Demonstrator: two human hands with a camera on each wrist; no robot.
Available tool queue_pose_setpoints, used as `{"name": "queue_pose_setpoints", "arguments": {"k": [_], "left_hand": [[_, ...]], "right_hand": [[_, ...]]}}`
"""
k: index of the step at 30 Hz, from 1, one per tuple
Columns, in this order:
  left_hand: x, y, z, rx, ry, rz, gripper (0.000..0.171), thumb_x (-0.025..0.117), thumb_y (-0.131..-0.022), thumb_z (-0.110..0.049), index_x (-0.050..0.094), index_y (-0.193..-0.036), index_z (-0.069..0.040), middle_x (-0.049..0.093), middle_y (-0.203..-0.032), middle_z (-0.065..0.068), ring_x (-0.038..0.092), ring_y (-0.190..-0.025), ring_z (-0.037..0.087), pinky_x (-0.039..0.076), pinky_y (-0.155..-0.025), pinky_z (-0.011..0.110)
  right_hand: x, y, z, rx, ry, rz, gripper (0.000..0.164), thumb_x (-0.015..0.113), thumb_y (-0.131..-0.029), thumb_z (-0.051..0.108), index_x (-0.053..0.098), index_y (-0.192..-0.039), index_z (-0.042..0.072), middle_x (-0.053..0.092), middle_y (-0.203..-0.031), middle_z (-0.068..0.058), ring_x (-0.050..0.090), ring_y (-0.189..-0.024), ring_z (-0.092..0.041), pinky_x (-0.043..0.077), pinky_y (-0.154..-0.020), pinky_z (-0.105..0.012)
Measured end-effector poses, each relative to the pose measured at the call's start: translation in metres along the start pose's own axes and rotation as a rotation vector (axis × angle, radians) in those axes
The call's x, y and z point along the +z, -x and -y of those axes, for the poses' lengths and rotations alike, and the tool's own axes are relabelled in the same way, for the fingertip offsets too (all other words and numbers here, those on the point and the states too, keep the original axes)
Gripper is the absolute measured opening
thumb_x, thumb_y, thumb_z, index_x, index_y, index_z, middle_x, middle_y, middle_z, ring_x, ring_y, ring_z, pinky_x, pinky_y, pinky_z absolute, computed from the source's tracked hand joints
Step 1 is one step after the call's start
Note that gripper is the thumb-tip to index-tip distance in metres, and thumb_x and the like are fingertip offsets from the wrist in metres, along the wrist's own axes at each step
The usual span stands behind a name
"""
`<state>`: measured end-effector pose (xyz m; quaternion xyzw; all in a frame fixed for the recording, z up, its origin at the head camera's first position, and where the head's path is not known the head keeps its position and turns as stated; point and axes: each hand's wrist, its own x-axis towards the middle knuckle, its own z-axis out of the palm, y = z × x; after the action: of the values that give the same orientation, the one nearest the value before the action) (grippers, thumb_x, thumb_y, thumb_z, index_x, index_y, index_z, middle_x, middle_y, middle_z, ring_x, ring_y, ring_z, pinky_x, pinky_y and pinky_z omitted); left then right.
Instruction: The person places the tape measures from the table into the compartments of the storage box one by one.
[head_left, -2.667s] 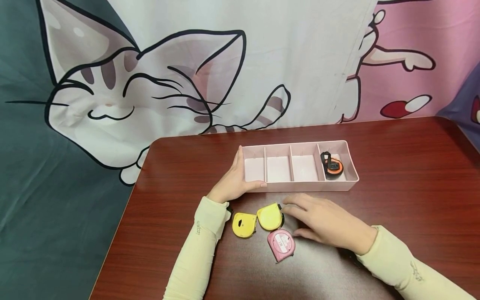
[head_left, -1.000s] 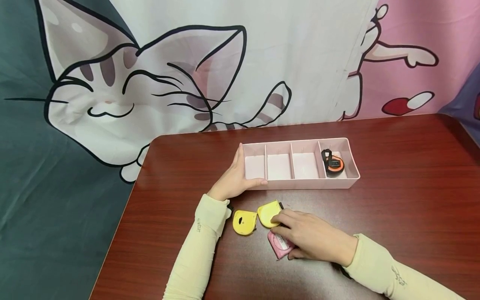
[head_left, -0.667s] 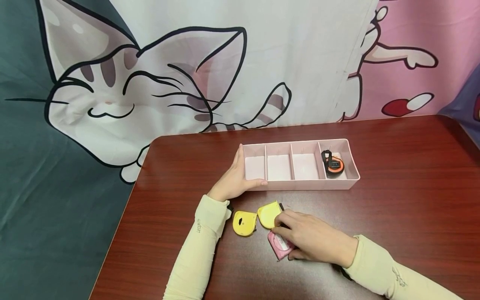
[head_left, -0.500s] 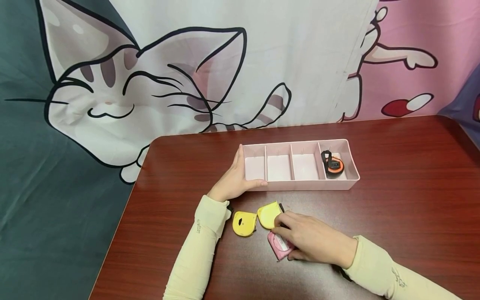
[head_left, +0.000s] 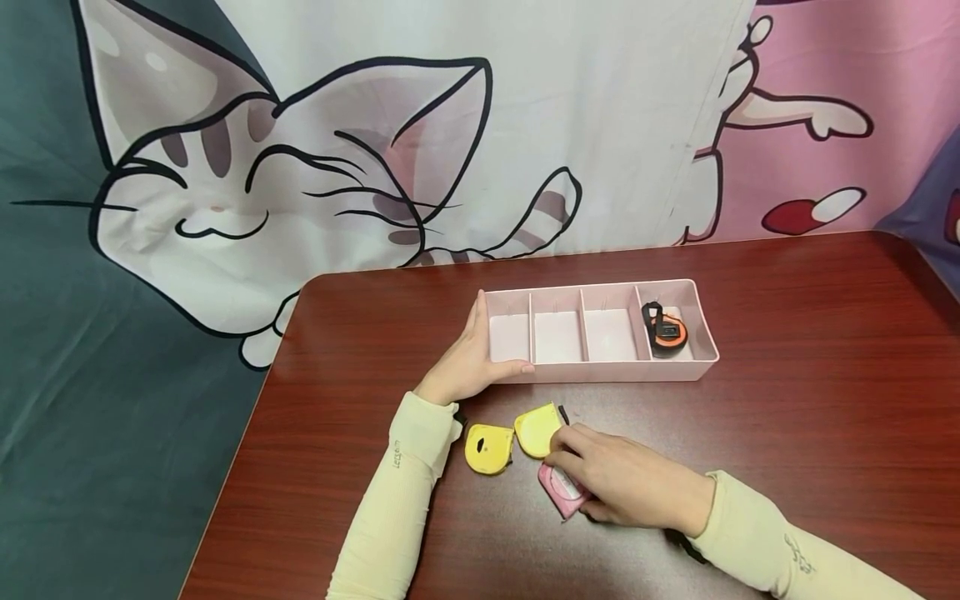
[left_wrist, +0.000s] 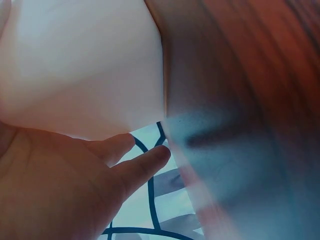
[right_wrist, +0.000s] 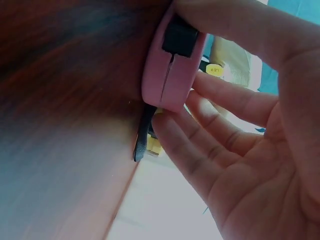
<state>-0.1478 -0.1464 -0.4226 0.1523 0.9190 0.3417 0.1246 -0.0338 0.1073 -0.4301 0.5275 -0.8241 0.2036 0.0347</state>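
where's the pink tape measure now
In the head view, the pink tape measure is right of centre, in the right hand, below the right yellow tape measure.

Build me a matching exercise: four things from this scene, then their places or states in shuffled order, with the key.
1. Pink tape measure
2. Black-and-orange tape measure
3. Left hand
4. Pale pink box

A. in the box's far-right compartment
B. split into four compartments
C. held by the right hand
D. holding the box's left end

Pairs: 1-C, 2-A, 3-D, 4-B
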Motion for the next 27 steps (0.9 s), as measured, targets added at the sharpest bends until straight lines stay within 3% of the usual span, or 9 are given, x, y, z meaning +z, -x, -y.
{"name": "queue_pose_setpoints", "arguments": {"k": [6,14,27], "left_hand": [[0.0,0.0,0.0,0.004,-0.004,-0.002,0.134,0.077,-0.08,-0.062,-0.023,-0.157,-0.016,-0.013,-0.167,0.014,0.01,-0.152,0.027,0.029,-0.116,0.042],[0.001,0.0,0.001,-0.001,-0.006,-0.003,0.135,0.077,-0.08,-0.062,-0.023,-0.157,-0.015,-0.012,-0.167,0.014,0.01,-0.152,0.026,0.029,-0.116,0.041],[0.0,-0.001,0.0,0.008,-0.002,-0.006,0.134,0.078,-0.08,-0.061,-0.021,-0.158,-0.013,-0.012,-0.167,0.015,0.009,-0.152,0.027,0.028,-0.117,0.041]], "right_hand": [[0.0,0.002,-0.002,0.019,-0.035,-0.001,0.062,0.088,-0.057,0.013,0.065,-0.114,0.007,0.053,-0.109,0.001,0.054,-0.093,-0.012,0.053,-0.075,-0.029],[-0.001,0.003,-0.006,0.033,-0.062,-0.004,0.067,0.084,-0.052,0.01,0.064,-0.115,0.006,0.053,-0.111,0.001,0.053,-0.098,-0.012,0.053,-0.081,-0.03],[-0.004,0.007,-0.015,0.083,-0.067,0.017,0.062,0.083,-0.06,0.012,0.063,-0.118,0.002,0.059,-0.114,-0.002,0.053,-0.106,-0.014,0.05,-0.092,-0.034]]}}
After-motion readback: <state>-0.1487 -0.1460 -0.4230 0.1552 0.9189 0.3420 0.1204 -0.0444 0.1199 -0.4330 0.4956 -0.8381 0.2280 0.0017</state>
